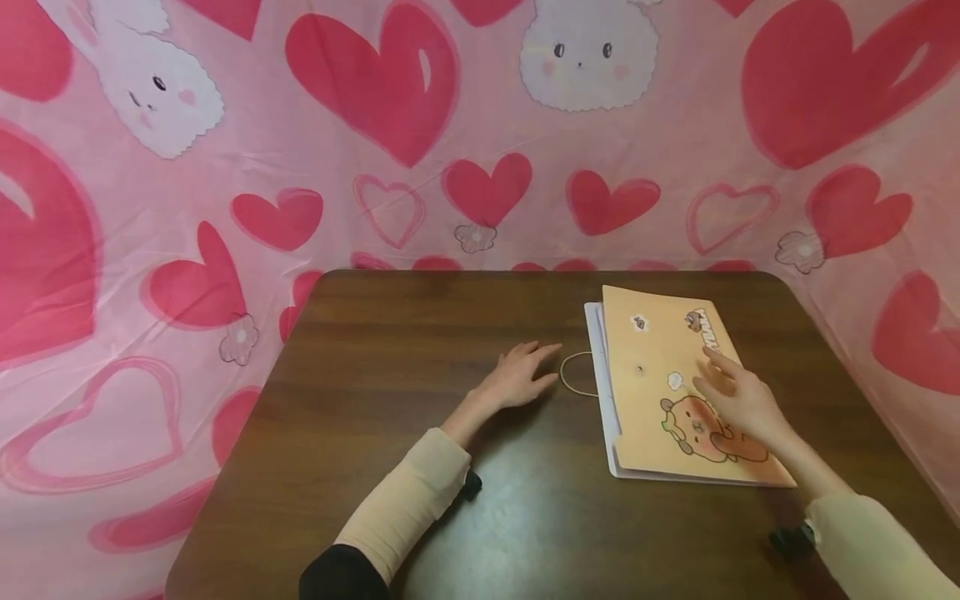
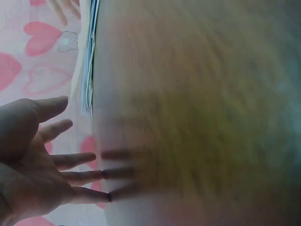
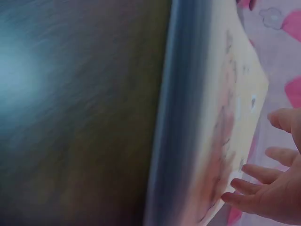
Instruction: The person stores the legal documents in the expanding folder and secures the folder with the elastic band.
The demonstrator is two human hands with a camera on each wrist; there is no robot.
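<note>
A pale orange file folder with a cartoon bear-like animal printed on its cover lies on the right part of the table, white layers showing along its left edge. From that edge a thin elastic loop sticks out onto the table. My left hand is just left of the loop, fingers spread and holding nothing. Over the right part of the cover is my right hand, its fingers loosely extended and its palm turned inward. In the left wrist view, the folder's layered edge stands beyond the left fingers.
The dark brown wooden table has rounded far corners. Behind it and at both sides hangs a pink cloth with hearts and rabbits. Small black devices sit at both wrists, below the pale sleeves.
</note>
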